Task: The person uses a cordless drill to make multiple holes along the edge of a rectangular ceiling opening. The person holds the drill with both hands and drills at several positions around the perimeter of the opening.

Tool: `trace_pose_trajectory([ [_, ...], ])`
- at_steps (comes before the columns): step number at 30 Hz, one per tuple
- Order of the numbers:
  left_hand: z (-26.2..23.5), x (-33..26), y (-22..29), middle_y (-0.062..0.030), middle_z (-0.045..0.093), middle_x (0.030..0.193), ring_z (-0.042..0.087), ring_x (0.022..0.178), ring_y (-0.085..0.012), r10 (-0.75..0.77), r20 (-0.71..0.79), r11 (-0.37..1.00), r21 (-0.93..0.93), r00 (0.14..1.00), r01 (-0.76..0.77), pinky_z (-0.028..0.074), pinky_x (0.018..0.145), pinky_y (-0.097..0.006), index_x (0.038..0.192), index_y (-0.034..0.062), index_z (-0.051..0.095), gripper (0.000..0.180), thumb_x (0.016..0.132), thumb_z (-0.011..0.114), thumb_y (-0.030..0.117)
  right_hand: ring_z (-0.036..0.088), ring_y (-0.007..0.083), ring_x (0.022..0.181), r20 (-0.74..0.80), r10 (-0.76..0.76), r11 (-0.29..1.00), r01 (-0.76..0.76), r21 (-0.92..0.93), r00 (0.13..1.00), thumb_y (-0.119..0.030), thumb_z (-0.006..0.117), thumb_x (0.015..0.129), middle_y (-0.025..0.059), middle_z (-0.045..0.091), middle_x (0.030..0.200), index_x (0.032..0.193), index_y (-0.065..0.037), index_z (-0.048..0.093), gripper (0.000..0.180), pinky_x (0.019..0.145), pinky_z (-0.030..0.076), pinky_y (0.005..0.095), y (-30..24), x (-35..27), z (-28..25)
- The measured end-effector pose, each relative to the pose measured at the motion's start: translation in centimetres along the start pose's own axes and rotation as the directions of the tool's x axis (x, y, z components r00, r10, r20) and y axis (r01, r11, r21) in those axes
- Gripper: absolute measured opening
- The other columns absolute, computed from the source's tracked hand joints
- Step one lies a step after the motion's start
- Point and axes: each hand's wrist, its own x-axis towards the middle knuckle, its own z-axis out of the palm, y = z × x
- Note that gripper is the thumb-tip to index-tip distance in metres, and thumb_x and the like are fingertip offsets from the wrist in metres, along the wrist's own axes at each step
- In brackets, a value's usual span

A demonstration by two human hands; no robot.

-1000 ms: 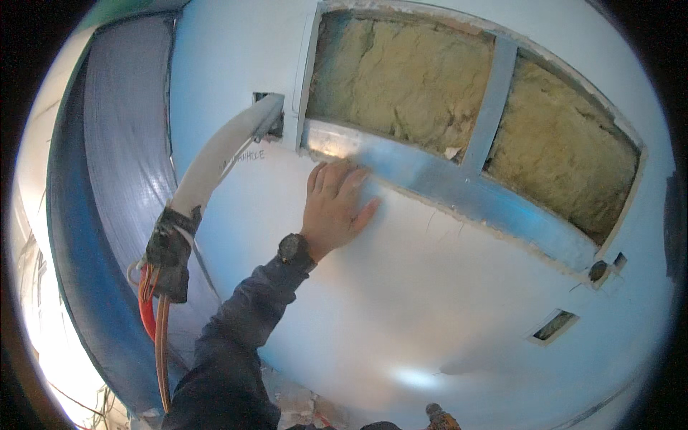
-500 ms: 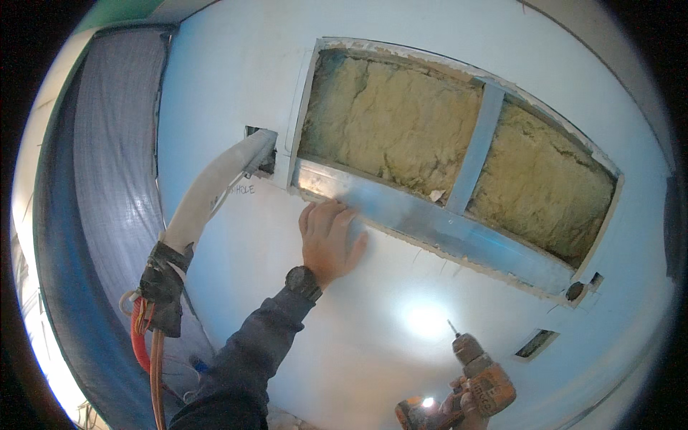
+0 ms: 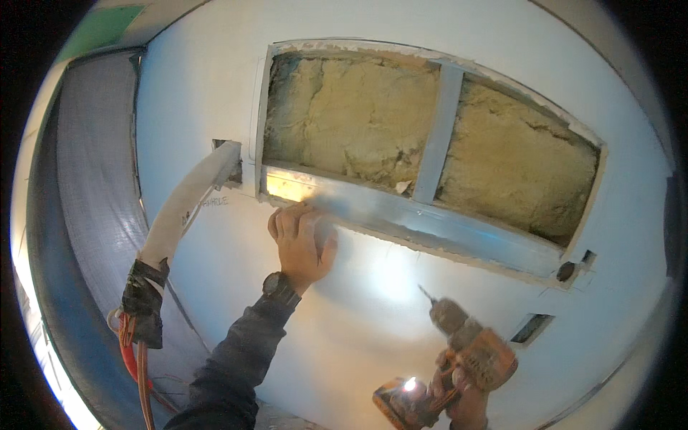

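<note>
My left hand (image 3: pixel 301 244) rests against the white wall panel, fingertips at the lower edge of a long rectangular cutout and thumb spread. Just above the fingers runs a shiny metal channel (image 3: pixel 373 209) along the bottom of the cutout. In my right hand (image 3: pixel 459 393) is an orange and black cordless drill (image 3: pixel 473 351), its lamp lit. A thin bit points up and left toward the panel, apart from the channel. Part of the right hand is hidden behind the drill's grip.
Yellowish insulation (image 3: pixel 351 115) fills the cutout, split by a metal stud (image 3: pixel 438 132). A taped white conduit (image 3: pixel 190 193) with wires leaves a small hole on the left. A grey sheet (image 3: pixel 100 158) hangs beside it. Small cutouts (image 3: pixel 532 329) sit at right.
The drill has come up and somewhat left. My left hand stays at the cutout's lower edge while the view shifts. Bright light now falls on the channel's left end.
</note>
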Motion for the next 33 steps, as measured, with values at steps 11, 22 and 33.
trace_pose_trajectory([
  [11, -4.0, 9.3, 16.0, -0.0171, 0.062, 0.127, 0.062, 0.117, -0.0287, 0.109, 0.525, 0.32, -0.823, 0.844, 0.47, 0.049, 0.101, -0.043, 0.137, -0.0027, 0.048, 0.055, 0.095, 0.073, 0.025, 0.057, 0.0106, 0.061, 0.358, -0.364, 0.724, 0.503, -0.472, 0.86, -0.037, 0.066, 0.098, 0.0065, 0.066, 0.105, 0.122, -0.007, 0.059, 0.039, 0.055, 0.051, 0.0285, -26.1, 6.4, 21.6],
  [22, -3.4, 14.7, 22.5, -0.029, 0.061, 0.116, 0.064, 0.105, -0.0429, -0.056, 0.33, 0.526, -0.793, 0.942, 0.309, 0.052, 0.093, -0.047, 0.131, -0.0106, 0.045, 0.084, 0.074, 0.086, 0.036, 0.056, 0.0078, 0.061, 0.284, -0.379, 0.633, 0.47, -0.615, 0.881, -0.033, 0.07, 0.095, 0.0012, 0.065, 0.094, 0.113, -0.007, 0.062, 0.033, 0.053, 0.049, 0.026, -30.1, 9.2, 24.8],
  [33, -2.1, 14.8, 21.9, -0.0302, 0.059, 0.114, 0.06, 0.108, -0.0452, -0.006, 0.282, 0.477, -0.842, 0.959, 0.251, 0.049, 0.097, -0.049, 0.131, -0.0104, 0.045, 0.077, 0.071, 0.083, 0.022, 0.055, 0.0079, 0.059, 0.329, -0.445, 0.614, 0.551, -0.566, 0.833, -0.029, 0.073, 0.091, -0.0007, 0.06, 0.086, 0.109, -0.007, 0.062, 0.03, 0.051, 0.048, 0.0252, -29.6, 9.1, 25.2],
])
